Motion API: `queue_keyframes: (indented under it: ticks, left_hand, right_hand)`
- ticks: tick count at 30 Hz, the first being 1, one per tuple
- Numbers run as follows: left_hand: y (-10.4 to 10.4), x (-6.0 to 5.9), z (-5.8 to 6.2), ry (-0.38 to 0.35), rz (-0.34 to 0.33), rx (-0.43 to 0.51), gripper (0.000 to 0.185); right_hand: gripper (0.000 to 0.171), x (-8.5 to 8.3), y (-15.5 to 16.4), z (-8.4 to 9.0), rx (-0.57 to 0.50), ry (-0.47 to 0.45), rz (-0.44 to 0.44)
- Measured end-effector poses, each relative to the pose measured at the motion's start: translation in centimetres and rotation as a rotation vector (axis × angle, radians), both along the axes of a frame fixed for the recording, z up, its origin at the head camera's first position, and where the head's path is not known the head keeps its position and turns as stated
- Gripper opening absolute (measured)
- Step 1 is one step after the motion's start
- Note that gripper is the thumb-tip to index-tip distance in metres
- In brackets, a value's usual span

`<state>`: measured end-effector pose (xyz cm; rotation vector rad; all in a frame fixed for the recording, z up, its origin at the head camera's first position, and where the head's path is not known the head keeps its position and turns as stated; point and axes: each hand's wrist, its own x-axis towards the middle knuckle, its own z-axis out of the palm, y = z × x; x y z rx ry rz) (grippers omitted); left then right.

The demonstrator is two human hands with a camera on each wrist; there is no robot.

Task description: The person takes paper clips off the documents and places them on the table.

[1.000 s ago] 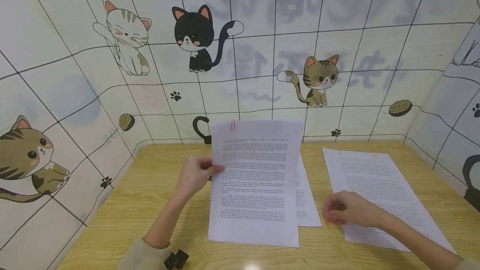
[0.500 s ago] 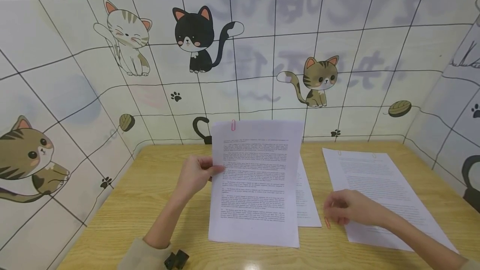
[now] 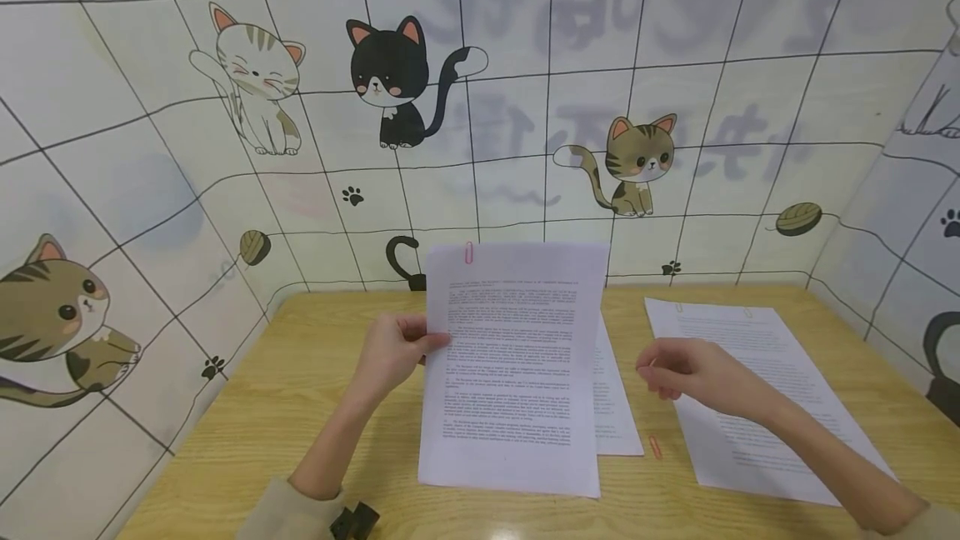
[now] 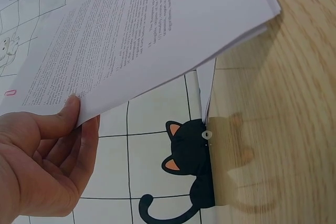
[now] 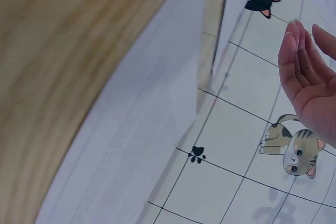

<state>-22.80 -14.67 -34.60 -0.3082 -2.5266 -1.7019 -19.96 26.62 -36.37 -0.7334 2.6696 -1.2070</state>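
Observation:
My left hand (image 3: pixel 390 352) pinches the left edge of a stack of printed sheets (image 3: pixel 510 465), thumb (image 4: pixel 71 111) on the front and fingers behind. The sheets stand nearly upright, and a pink paper clip (image 3: pixel 469 253) sits on their top edge toward the left. To the right, my right hand (image 3: pixel 693 373) hovers with nothing in it, its fingers (image 5: pixel 289 53) loosely bent. Just below that hand, a reddish-orange paper clip (image 3: pixel 656 447) lies on the wooden table (image 3: pixel 300 440).
Another stack of printed sheets (image 3: pixel 795 440) lies at the right, partly under my right forearm, with two yellowish paper clips (image 3: pixel 679 307) along its far edge. Behind the held sheets, more paper (image 3: pixel 618 423) lies on the table. A wall with cat drawings (image 3: pixel 510 190) closes off the back.
My right hand has let go of the reddish-orange paper clip and risen away from it, leaving the clip on the table. The left hand and its sheets have stayed nearly still.

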Motion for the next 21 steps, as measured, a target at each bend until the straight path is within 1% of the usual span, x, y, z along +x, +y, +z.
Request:
queue_keyframes:
  ticks: [7,10,18,21]
  left_hand:
    - [0.2,-0.1,-0.1,-0.001,0.008,-0.006,0.009]
    - [0.3,0.1,0.0,-0.003,0.013,-0.006,0.01]
    - [0.3,0.1,-0.2,0.003,0.017,-0.02,0.009]
    - [0.3,0.0,-0.3,0.013,0.021,-0.025,0.007]
  right_hand:
    - [0.013,-0.4,-0.9,1.8,-0.072,0.056,-0.041]
    - [0.015,-0.4,-1.5,2.2,-0.095,0.075,-0.081]
    - [0.022,-0.6,-2.7,3.3,-0.082,0.152,-0.165]
    - [0.022,-0.5,-3.2,3.9,-0.103,0.183,-0.171]
